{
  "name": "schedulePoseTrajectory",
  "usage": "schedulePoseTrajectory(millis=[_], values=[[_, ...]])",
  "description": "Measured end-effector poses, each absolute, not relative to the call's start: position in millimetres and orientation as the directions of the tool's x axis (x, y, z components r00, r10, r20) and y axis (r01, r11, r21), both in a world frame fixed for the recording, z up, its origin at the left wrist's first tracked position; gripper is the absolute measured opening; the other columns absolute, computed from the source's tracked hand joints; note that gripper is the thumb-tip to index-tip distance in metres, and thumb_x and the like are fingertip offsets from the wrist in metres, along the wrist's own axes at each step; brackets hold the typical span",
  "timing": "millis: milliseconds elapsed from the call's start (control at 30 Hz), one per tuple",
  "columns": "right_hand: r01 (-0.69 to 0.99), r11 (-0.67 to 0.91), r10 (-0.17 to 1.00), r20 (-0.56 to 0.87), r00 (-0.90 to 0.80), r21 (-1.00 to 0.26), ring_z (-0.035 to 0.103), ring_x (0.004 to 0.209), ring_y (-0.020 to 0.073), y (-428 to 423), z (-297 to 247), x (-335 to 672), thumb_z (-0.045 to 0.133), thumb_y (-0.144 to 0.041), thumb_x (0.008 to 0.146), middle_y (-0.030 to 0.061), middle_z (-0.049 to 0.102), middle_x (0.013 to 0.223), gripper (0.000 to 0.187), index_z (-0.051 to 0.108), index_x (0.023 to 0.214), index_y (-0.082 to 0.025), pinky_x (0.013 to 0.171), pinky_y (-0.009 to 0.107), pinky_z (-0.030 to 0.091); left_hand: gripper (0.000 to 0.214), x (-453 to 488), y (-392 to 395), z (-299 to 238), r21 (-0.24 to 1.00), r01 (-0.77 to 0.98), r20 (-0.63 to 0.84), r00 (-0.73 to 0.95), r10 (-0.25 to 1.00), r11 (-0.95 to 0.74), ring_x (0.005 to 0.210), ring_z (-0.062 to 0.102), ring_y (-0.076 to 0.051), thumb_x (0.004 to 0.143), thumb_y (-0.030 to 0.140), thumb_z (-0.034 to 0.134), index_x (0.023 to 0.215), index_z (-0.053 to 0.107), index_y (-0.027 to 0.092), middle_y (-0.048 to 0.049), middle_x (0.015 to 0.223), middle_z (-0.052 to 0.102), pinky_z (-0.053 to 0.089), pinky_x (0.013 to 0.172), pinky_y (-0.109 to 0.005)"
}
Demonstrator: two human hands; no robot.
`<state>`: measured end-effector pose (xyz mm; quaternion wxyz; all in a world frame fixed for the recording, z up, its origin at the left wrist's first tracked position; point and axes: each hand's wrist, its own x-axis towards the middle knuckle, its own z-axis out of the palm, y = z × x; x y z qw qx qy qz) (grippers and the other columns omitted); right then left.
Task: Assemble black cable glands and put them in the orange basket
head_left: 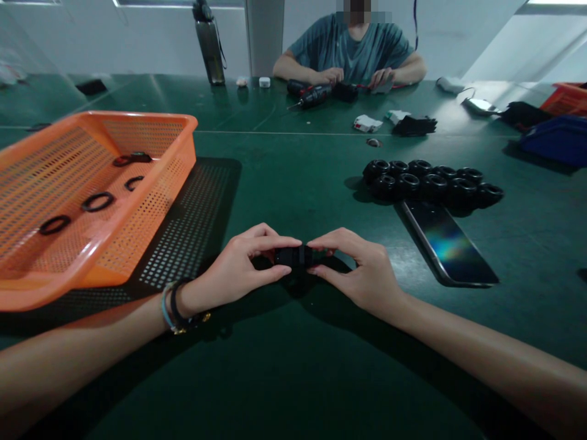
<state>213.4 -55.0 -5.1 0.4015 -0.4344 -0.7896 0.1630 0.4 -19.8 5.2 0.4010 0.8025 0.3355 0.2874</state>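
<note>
A small black round part (294,256) is held between both my hands just above the green table (293,366). My left hand (238,269) pinches its left end with thumb and fingers closed. My right hand (362,269) pinches its right end the same way. To the left an orange perforated basket (151,201) sits tilted, with several black rings (97,201) lying in it. Beyond my right hand a cluster of several black round parts (431,180) rests on the table.
A dark phone (447,244) lies flat right of my hands. Across the table a person in a teal shirt (353,49) handles small parts beside a power screwdriver (312,96). A bottle (210,40) stands far back; blue and orange bins (557,137) sit far right.
</note>
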Motion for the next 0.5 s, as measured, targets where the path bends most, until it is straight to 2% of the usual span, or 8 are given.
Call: schedulePoseTrajectory(millis=[233,500], values=[[0.549,0.577,0.811,0.503,-0.299,-0.605,0.065,0.075,0.017,-54.2,-6.7,214.0,0.068,-0.015,0.074,0.0036,0.072,0.086,0.021,0.066,0.095,-0.019,0.065,0.03,0.054,0.032,-0.5,-19.8,3.5,0.786,0.346,0.227,0.611,0.759,-0.513,0.076,0.053,-0.011,0.079,0.02,0.064,0.111,0.066,0.021,-0.0012,0.089,0.055,0.05,0.068,-0.022],[0.545,0.591,0.8,0.519,-0.303,-0.594,0.066,0.078,0.0177,-53.5,-6.9,214.7,0.07,-0.016,0.075,0.0048,0.073,0.086,0.021,0.067,0.095,-0.018,0.068,0.031,0.055,0.033,-0.9,-19.3,3.2,0.786,0.339,0.234,0.612,0.755,-0.518,0.075,0.054,-0.011,0.08,0.022,0.064,0.112,0.065,0.022,-0.0015,0.089,0.055,0.049,0.065,-0.021]])
